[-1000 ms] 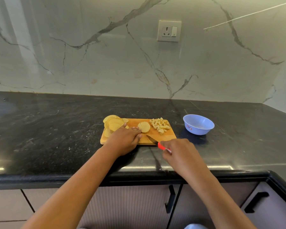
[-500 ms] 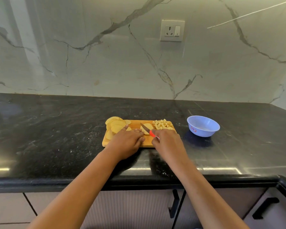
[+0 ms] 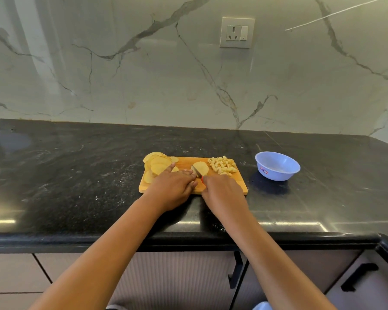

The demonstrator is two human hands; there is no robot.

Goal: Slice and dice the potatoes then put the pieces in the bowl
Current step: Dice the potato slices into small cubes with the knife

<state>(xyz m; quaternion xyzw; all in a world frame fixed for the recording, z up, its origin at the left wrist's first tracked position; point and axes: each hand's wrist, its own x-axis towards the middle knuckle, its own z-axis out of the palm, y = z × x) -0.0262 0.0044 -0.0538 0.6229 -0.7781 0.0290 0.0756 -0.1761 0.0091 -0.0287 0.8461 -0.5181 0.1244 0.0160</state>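
At the board's (image 3: 184, 162) middle the right hand (image 3: 222, 191) curls round the knife (image 3: 197, 171) on a potato slice (image 3: 203, 167); the left hand (image 3: 173, 186) keeps its fingers together beside it.

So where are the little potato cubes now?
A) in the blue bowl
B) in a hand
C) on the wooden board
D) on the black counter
C: the potato cubes sit in a heap on the right end of the wooden board, and none show in the blue bowl beside it.
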